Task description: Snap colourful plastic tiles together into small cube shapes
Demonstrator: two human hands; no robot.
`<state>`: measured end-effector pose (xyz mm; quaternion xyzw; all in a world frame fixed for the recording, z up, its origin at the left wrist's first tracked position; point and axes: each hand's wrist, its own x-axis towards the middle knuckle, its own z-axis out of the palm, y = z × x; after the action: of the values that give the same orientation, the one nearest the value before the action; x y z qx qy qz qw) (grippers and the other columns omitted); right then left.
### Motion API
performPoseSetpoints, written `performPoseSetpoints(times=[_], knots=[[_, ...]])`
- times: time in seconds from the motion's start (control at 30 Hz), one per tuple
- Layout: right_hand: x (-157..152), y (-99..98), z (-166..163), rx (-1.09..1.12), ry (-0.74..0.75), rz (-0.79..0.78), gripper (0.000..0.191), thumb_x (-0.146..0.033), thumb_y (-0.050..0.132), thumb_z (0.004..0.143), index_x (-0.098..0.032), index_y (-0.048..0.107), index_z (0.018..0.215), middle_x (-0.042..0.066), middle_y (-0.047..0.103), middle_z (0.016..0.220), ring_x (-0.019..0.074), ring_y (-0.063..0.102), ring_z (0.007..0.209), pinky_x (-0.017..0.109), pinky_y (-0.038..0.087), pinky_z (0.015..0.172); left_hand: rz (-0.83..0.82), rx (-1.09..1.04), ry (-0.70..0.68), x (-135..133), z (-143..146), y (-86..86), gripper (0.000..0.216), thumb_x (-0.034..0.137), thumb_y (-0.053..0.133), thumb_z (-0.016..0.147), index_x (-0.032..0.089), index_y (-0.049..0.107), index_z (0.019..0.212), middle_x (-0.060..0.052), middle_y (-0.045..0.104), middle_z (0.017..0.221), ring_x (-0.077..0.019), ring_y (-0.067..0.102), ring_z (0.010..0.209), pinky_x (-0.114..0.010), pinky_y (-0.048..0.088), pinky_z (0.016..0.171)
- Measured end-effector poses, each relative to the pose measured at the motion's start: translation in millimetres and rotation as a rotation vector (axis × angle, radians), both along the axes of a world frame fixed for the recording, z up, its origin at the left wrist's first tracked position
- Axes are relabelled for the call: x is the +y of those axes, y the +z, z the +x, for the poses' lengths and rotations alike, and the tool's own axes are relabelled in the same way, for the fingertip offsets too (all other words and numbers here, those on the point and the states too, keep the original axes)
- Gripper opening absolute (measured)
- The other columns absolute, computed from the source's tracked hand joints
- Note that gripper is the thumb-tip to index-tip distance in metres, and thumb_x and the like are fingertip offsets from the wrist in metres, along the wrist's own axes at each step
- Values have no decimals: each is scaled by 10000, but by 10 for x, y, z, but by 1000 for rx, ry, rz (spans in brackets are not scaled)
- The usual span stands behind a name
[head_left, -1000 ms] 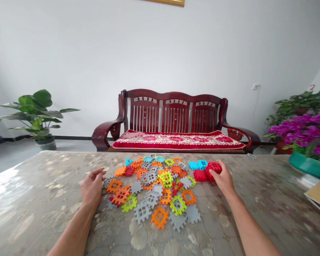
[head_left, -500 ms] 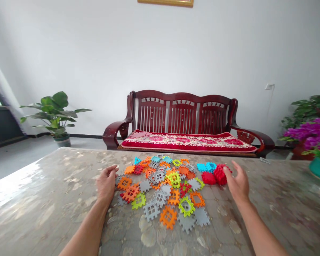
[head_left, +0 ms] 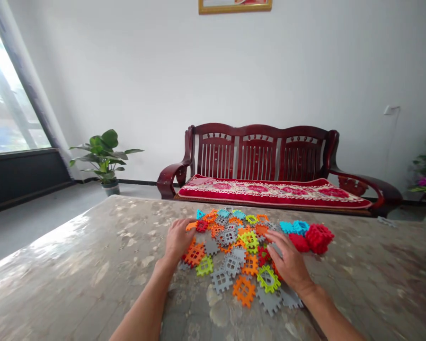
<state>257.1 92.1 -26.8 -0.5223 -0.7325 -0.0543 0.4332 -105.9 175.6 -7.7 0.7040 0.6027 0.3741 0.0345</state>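
A loose pile of flat plastic interlocking tiles with notched edges lies on the table, in orange, grey, lime, red and blue. My left hand is at the pile's left edge, its fingers loosely bent over an orange tile; the thumb is mostly hidden. Over the right side of the pile my right hand stretches its fingers, thumb apart, with the fingertips near an orange-red tile. It partly covers a red tile. A red block built of tiles stands right of the pile, beside a red piece.
Blue pieces sit behind the red ones. A single grey tile lies at the table's far right edge. The table has a glossy patterned cover. Beyond it stand a wooden bench and a potted plant.
My right hand has moved left from beside the red block to over the pile. My left hand has come in to the pile's left edge. The view has turned slightly left.
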Motion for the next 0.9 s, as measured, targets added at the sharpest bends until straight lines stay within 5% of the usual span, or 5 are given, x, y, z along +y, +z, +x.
performPoseSetpoints(times=[0.2, 0.57, 0.9], knots=[[1, -118, 37, -1, -20, -49, 281, -287, 490, 909, -232, 672, 1116, 84, 664, 1215, 237, 614, 1150, 427, 503, 1011, -149, 262, -64, 65, 184, 144, 445, 177, 619, 727, 290, 700, 1150, -57, 623, 1319, -321, 419, 1339, -460, 341, 1091], [-33, -97, 12, 28, -10, -80, 275, -254, 500, 889, -244, 686, 1090, 74, 659, 1227, 235, 612, 1161, 422, 500, 1015, -313, 315, -112, 362, 270, 238, 256, 183, 660, 600, 255, 711, 840, -88, 672, 994, -307, 567, 1053, -371, 433, 914], [-22, -118, 3, 48, -17, -77, 273, -212, 478, 872, -240, 699, 1030, 77, 672, 1194, 231, 631, 1121, 421, 515, 987, -314, 328, -156, 337, 226, 255, 283, 246, 721, 537, 250, 696, 818, -87, 671, 1015, -337, 549, 1070, -414, 416, 915]])
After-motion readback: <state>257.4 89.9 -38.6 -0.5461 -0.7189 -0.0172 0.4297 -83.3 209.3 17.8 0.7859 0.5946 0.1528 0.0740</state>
